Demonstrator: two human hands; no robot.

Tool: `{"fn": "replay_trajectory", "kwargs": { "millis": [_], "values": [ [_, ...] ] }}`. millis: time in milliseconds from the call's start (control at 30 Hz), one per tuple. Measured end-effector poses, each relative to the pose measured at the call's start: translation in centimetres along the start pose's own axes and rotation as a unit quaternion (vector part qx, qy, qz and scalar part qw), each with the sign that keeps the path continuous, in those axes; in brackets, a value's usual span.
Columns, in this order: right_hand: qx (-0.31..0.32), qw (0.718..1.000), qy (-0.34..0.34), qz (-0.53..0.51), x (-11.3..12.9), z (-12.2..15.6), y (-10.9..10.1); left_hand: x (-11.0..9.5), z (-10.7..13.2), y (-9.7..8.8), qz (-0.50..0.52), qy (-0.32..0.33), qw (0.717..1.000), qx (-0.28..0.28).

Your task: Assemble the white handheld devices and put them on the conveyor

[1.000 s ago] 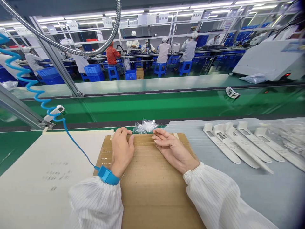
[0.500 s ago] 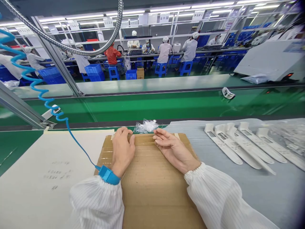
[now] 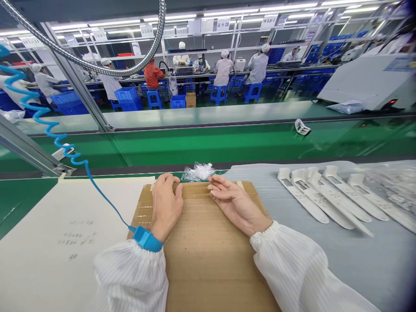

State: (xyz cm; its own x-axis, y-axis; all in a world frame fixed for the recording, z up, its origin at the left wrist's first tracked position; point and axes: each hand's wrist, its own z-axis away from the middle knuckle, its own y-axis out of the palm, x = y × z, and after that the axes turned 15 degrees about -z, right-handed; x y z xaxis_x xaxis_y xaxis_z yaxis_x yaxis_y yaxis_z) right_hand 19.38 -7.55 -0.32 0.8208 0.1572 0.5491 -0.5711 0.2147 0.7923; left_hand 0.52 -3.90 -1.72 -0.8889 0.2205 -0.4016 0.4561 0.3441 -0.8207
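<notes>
Your left hand (image 3: 166, 206) lies palm down on the cardboard sheet (image 3: 208, 264), fingers curled; anything beneath it is hidden. Your right hand (image 3: 237, 206) rests loosely open, holding nothing. Crumpled clear plastic (image 3: 197, 172) sits just beyond, between them. Farther right, white plastic strips (image 3: 325, 195); print unreadable.

Factory assembly floor: green conveyor belt (image 3: 195, 145), workers in white smocks (image 3: 222, 69) at long benches (image 3: 195, 78), blue crates (image 3: 126, 94).
</notes>
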Motion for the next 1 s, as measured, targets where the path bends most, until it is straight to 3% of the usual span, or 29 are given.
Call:
{"fn": "replay_trajectory", "kwargs": {
  "millis": [1000],
  "values": [
    [-0.002,1.000,0.001,0.013,0.11,0.11,0.09,-0.17,-0.03,-0.15,0.004,-0.008,1.000,0.009]
  ]
}}
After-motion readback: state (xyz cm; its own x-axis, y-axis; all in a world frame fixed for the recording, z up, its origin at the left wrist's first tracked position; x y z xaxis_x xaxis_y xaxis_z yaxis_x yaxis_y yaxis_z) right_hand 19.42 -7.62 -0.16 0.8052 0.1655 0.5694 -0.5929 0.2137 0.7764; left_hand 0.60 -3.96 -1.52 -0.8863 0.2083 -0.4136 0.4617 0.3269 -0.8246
